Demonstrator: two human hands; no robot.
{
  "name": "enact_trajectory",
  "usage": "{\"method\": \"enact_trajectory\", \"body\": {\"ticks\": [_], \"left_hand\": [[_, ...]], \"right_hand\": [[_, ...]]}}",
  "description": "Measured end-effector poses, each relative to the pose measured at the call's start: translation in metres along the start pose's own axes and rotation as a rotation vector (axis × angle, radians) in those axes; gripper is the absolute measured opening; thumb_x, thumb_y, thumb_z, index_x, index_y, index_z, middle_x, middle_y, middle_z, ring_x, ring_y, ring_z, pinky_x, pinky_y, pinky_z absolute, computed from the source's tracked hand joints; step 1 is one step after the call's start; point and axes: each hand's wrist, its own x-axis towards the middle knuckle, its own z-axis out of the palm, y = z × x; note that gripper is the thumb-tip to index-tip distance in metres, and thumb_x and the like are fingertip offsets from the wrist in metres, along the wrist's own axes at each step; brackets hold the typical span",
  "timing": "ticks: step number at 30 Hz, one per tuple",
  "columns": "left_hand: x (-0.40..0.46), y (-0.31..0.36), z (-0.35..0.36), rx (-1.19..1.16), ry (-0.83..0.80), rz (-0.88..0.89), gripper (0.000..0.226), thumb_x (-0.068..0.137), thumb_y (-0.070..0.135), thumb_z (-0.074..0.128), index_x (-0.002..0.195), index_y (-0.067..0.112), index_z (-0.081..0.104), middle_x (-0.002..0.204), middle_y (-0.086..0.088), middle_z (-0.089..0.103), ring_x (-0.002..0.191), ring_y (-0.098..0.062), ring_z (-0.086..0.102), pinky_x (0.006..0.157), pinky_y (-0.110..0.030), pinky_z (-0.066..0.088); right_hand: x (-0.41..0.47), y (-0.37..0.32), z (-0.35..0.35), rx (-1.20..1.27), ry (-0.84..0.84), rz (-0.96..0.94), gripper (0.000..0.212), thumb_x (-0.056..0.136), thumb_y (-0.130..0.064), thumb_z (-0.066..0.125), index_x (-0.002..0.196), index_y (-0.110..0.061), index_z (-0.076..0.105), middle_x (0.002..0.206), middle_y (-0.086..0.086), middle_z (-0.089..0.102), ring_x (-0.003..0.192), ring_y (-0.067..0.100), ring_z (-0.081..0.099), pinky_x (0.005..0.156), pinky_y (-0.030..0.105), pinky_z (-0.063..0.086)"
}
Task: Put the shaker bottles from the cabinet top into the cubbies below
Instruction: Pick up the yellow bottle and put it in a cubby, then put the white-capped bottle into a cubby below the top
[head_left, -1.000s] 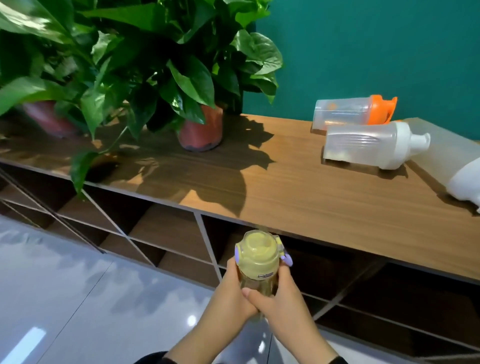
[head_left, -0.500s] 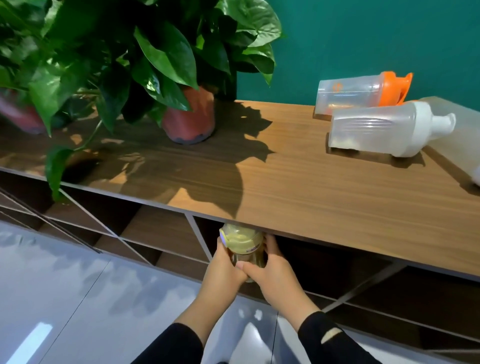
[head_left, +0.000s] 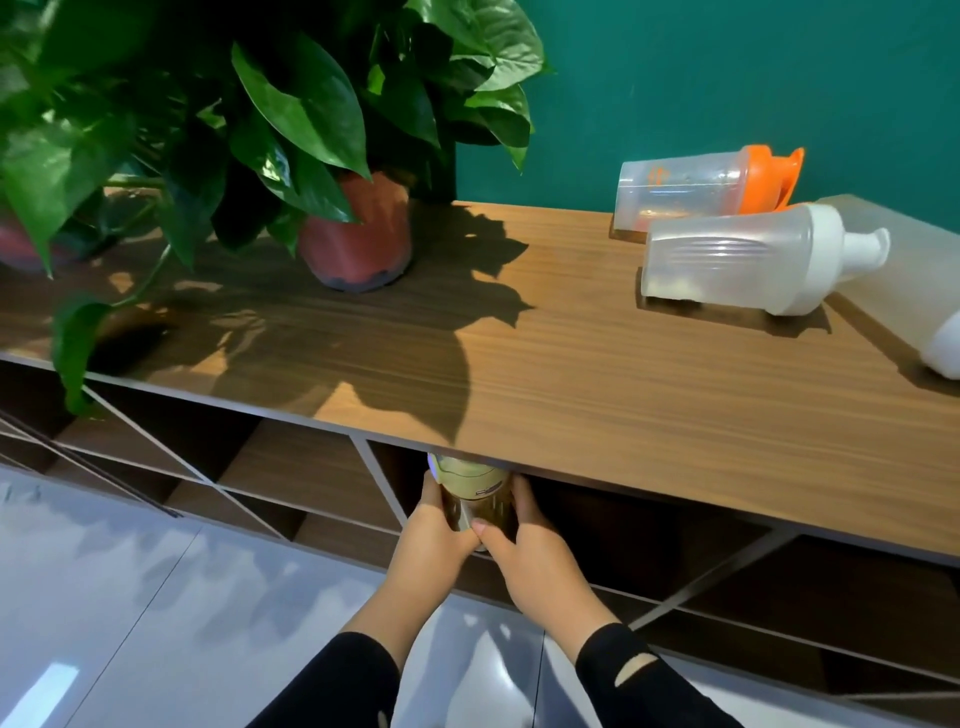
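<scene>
A yellow-green shaker bottle (head_left: 475, 493) stands upright at the mouth of a cubby (head_left: 597, 519), its lid partly hidden under the front edge of the wooden cabinet top (head_left: 571, 364). My left hand (head_left: 434, 538) and my right hand (head_left: 535, 558) both grip its body from either side. On the cabinet top at the right lie an orange-lidded clear shaker (head_left: 701, 184), a white-lidded frosted shaker (head_left: 753, 260) in front of it, and a third frosted bottle (head_left: 914, 291) cut off by the frame's right edge.
A potted plant in a red pot (head_left: 358, 244) stands on the cabinet top at left, its leaves hanging over the front edge. Open cubbies with slanted dividers (head_left: 291, 473) run below. The glossy grey floor (head_left: 156, 597) lies in front.
Both hands have carried the yellow-green bottle forward from in front of the cabinet to the cubby mouth, under the top's edge. The bottles on top have not moved.
</scene>
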Motion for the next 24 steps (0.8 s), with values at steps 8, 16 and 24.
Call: {"method": "enact_trajectory", "body": {"ticks": [8, 16, 24], "left_hand": [[-0.031, 0.023, -0.006, 0.125, 0.06, -0.089, 0.058, 0.085, 0.02, 0.067, 0.137, 0.017, 0.042, 0.105, -0.002, 0.069, 0.083, -0.012, 0.064, 0.067, -0.027, 0.052], [-0.116, 0.063, -0.025, 0.305, 0.228, 0.517, 0.012, 0.09, 0.033, 0.058, 0.083, 0.039, 0.067, 0.067, 0.02, 0.066, 0.067, 0.0, 0.064, 0.058, -0.01, 0.048], [-0.088, 0.196, -0.006, 0.284, 0.304, 0.904, 0.037, 0.091, 0.036, 0.054, 0.124, 0.02, 0.059, 0.117, 0.008, 0.062, 0.111, -0.003, 0.056, 0.096, -0.021, 0.046]], "right_hand": [[-0.031, -0.008, -0.023, -0.352, -0.022, -0.028, 0.042, 0.101, -0.043, 0.045, 0.134, -0.02, 0.06, 0.116, 0.001, 0.072, 0.104, 0.015, 0.067, 0.087, 0.028, 0.056], [-0.104, -0.063, -0.094, -0.137, 0.125, -0.662, 0.044, 0.1, -0.041, 0.047, 0.07, -0.016, 0.067, 0.063, -0.002, 0.065, 0.062, 0.017, 0.062, 0.059, 0.04, 0.049], [-0.086, -0.057, -0.204, 0.284, 0.577, -0.402, 0.027, 0.099, -0.034, 0.052, 0.123, -0.031, 0.063, 0.115, -0.021, 0.065, 0.109, -0.008, 0.058, 0.082, 0.011, 0.046]]}}
